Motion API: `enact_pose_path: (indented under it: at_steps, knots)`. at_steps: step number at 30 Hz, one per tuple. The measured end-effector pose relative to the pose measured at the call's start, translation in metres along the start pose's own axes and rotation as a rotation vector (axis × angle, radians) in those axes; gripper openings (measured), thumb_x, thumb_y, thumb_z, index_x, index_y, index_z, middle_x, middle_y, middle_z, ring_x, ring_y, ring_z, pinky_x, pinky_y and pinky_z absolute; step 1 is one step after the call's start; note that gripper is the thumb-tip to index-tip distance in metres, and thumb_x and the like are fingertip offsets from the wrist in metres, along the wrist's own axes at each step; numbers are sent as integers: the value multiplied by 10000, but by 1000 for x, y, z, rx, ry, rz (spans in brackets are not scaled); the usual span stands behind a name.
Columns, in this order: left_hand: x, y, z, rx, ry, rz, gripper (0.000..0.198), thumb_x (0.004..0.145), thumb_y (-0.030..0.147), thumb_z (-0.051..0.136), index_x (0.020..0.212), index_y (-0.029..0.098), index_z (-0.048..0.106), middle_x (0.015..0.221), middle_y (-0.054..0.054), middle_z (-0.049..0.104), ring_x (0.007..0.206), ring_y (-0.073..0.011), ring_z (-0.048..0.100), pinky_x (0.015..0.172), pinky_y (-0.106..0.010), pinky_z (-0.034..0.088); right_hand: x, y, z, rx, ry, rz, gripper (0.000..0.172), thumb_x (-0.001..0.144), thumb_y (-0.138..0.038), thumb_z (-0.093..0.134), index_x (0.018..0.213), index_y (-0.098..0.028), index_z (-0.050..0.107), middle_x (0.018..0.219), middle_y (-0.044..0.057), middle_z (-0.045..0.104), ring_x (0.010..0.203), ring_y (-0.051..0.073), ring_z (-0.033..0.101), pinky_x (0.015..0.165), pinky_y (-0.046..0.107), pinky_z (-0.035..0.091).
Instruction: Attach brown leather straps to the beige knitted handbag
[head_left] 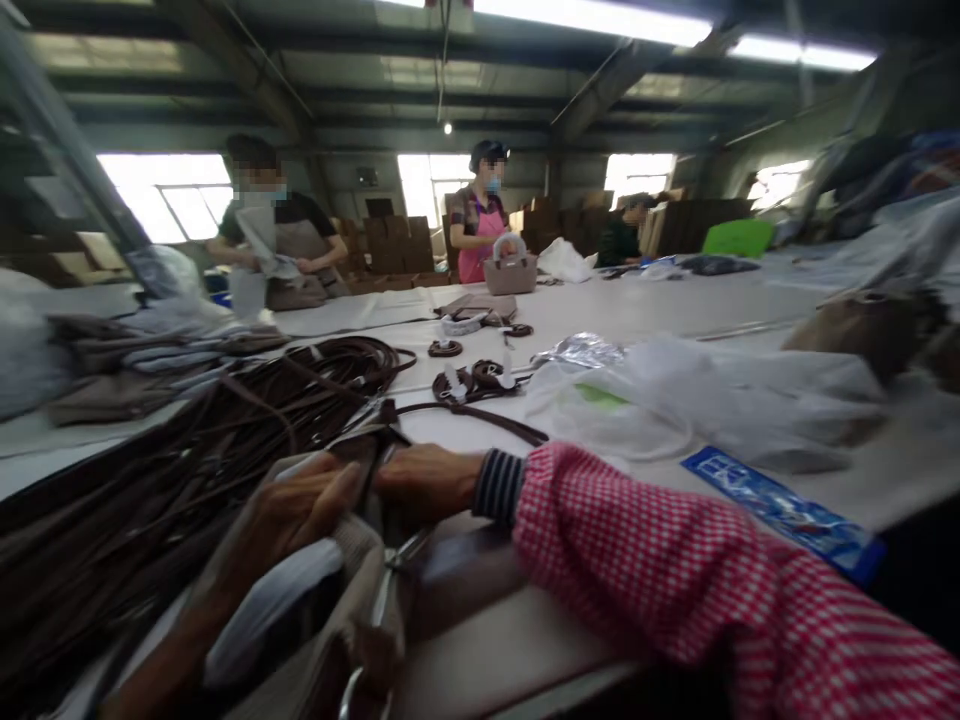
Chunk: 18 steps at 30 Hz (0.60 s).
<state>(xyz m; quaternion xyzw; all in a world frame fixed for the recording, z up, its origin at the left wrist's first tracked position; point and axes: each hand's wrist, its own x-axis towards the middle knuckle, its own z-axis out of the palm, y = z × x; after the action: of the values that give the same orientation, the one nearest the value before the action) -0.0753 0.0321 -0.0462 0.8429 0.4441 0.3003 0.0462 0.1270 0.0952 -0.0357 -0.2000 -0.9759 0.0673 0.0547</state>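
A taupe handbag tilts at the table's near edge, with white padding showing inside it and metal hardware along its side. My left hand is closed on the bag's upper edge, thumb and fingers together. Close beside it, my right hand is closed on the same upper part; its fingertips are partly hidden and blurred. Between both hands runs a dark brown strip, perhaps a strap; its end is hard to make out. A big heap of dark brown straps lies just left of the bag.
Coiled straps lie ahead. Clear plastic bags and a blue printed packet are on the right. Across the table, a person in a pink apron handles another handbag; another person stands left.
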Motion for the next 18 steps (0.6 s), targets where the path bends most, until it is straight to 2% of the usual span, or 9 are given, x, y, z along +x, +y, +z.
enact_pose_path:
  at_steps: [2,3,5,7,9,11,12,15,18]
  knots:
    - [-2,-3,-5,2,-61,-30,543,1111,402,276,608,202,326,603,8,463,666,-155,437,718,-325,385,-12,-2,-5,226,-16,-43,102,849,-102,706,778,-129,638,724,-17,607,653,112,510,592,239,355]
    - [-2,-2,-8,8,-102,-36,547,1111,424,297,612,199,326,609,11,446,678,-156,430,724,-328,371,-18,-3,-2,335,-2,-19,154,842,-98,704,723,-131,611,661,-43,548,609,93,466,577,231,335]
    - [1,5,-16,31,-227,-35,563,1103,486,366,623,192,365,637,11,453,722,-162,443,734,-326,360,-29,-6,12,510,54,57,207,831,-88,692,667,-133,573,610,-67,480,569,73,420,556,222,302]
    - [4,13,-23,49,-374,-34,544,1097,510,422,667,182,477,714,3,530,812,-175,486,774,-321,371,-38,-11,30,575,168,130,184,817,-70,675,674,-134,577,621,-66,489,579,71,430,564,219,294]
    - [8,18,-28,88,-492,-18,408,1111,447,431,879,197,655,859,-2,623,914,-187,509,849,-323,381,-42,-17,46,530,291,168,129,804,-57,665,717,-134,609,658,-52,535,610,81,459,596,222,307]
    - [11,19,-28,167,-571,15,289,1114,365,438,1134,258,705,970,-1,655,985,-202,504,881,-329,375,-44,-22,54,424,356,166,80,804,-60,664,775,-132,644,719,-19,604,657,105,503,632,236,330]
    - [14,18,-28,217,-610,34,268,1109,345,453,1180,280,704,1003,-4,652,1005,-210,499,869,-331,372,-44,-23,55,365,357,148,61,811,-69,664,803,-129,657,755,3,636,683,121,528,646,246,341]
    - [22,15,-25,346,-728,97,212,1088,335,511,1081,265,711,1090,-22,616,1034,-226,486,785,-329,358,-43,-25,50,210,321,81,67,869,-106,641,919,-108,687,896,74,706,768,168,595,674,278,369]
    - [26,13,-25,399,-730,152,164,1069,283,540,1012,233,685,1105,-25,604,1022,-224,477,779,-328,356,-42,-27,44,135,272,76,119,925,-147,631,1007,-91,694,1005,108,726,831,191,639,689,297,395]
